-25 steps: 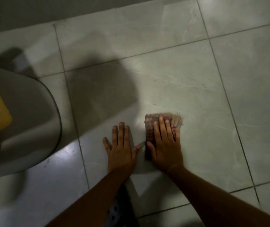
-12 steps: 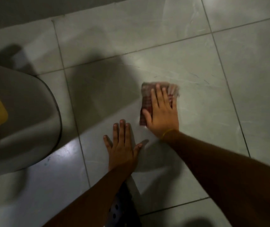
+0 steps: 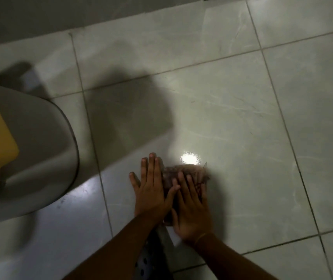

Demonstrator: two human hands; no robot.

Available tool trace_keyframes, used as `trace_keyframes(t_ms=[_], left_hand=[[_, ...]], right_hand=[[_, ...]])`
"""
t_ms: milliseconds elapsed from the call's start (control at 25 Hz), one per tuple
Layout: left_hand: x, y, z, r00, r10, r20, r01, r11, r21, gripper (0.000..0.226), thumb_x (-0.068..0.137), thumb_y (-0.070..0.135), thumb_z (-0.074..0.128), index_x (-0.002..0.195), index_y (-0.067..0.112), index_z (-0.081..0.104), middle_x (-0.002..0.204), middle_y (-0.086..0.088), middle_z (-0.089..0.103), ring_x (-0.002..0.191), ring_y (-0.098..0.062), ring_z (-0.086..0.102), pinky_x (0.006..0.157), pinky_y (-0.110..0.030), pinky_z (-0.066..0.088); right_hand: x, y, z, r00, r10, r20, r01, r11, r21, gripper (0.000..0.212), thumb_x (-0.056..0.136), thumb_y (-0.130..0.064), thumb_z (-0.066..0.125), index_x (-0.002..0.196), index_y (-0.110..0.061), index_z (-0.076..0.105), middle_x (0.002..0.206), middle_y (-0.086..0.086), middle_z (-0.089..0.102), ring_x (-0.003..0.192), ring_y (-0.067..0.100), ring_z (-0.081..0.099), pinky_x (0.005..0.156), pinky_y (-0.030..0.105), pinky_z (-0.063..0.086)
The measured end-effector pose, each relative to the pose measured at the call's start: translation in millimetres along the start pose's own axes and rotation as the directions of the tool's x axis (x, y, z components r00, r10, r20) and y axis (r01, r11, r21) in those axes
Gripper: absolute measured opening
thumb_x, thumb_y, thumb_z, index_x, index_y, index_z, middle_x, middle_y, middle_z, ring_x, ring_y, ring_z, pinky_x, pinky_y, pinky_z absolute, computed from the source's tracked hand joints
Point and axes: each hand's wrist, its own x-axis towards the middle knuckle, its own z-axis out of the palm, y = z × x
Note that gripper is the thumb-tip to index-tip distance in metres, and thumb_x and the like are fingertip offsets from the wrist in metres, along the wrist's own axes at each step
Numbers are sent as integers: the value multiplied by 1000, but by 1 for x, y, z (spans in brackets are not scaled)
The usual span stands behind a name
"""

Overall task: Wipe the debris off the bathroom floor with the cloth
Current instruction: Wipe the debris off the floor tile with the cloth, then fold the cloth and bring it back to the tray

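Right hand (image 3: 190,209) flat, fingers spread, pressing the cloth (image 3: 184,174) onto the tiled floor (image 3: 242,118); left hand (image 3: 151,190) lies open beside it, bracing. Best kept with even palm pressure, strokes overlapping, dragging debris one way.

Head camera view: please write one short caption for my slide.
Right hand presses a cloth flat on the tiled floor; left hand rests flat beside it, near a grey bin.
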Motion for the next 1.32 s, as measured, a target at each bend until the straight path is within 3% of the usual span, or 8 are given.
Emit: trace_keyframes(t_ms=[200, 480, 600, 760, 880, 1040, 1160, 1320], left_hand=[[0, -1, 2, 1000, -5, 2, 5, 1000, 7, 104, 94, 87, 18, 168, 22, -14, 176, 3, -23, 162, -21, -23, 125, -65, -10], [3, -2, 5, 999, -49, 14, 49, 999, 1, 111, 89, 92, 19, 168, 22, -13, 176, 7, -23, 162, -17, -25, 124, -61, -12], [3, 2, 1, 998, -43, 39, 43, 999, 10, 108, 90, 91, 16, 167, 23, -17, 175, 6, -25, 161, -19, -26, 123, -61, -14], [-6, 5, -18, 996, -9, 84, 14, 999, -50, 98, 97, 82, 14, 168, 21, -16, 176, 1, -24, 162, -21, -24, 126, -57, -16], [-26, 17, -35, 994, -105, 32, 108, 986, -126, 80, 104, 55, 43, 167, 15, 14, 174, -12, 18, 161, -33, 18, 131, -53, 15], [-58, 60, -34, 905, -400, 143, 422, 811, -406, 72, 98, 20, 63, 158, 26, 25, 144, -10, 54, 130, -30, 57, 108, -44, 49], [-55, 79, -36, 734, -590, 336, 670, 551, -497, 55, 95, 17, 67, 139, 22, 35, 118, -8, 67, 112, -32, 70, 93, -40, 59], [-32, 83, -66, 608, -555, 568, 793, 450, -410, 43, 94, 33, 71, 128, 7, 68, 126, -18, 73, 115, -35, 71, 98, -38, 57]], right_hand=[[73, 36, -19, 997, -66, -44, 67, 998, 16, 86, 100, -55, 50, 172, -17, 20, 182, 7, 7, 169, 27, 7, 131, 62, 18], [140, 110, -57, 867, 473, -158, -478, 878, 7, 81, 104, -55, 34, 170, -9, 24, 179, 15, 21, 165, 37, 22, 130, 63, 23], [53, 70, -34, 922, 379, -82, -381, 924, -9, 80, 103, -53, 38, 170, -10, 24, 179, 16, 21, 165, 38, 22, 130, 64, 23], [-25, 1, -16, 995, -65, 70, 62, 997, 48, 84, 100, -50, 50, 172, -19, 20, 182, 6, 12, 167, 29, 20, 133, 55, 8], [-21, -13, -35, 995, 92, 49, -96, 992, 84, 82, 93, -48, 54, 167, -19, 35, 177, 8, 29, 161, 29, 29, 122, 60, 26], [-1, -16, -63, 714, 673, 191, -692, 639, 335, 88, 82, -26, 85, 157, -11, 42, 156, 19, 48, 141, 42, 50, 107, 57, 47], [15, -23, -75, 572, 700, 428, -800, 360, 481, 64, 80, -15, 84, 139, -9, 60, 127, 19, 70, 117, 40, 69, 94, 43, 56], [33, -16, -105, 466, 654, 595, -864, 192, 466, 13, 88, -11, 75, 100, -11, 79, 93, 14, 78, 97, 38, 76, 79, 33, 53]])
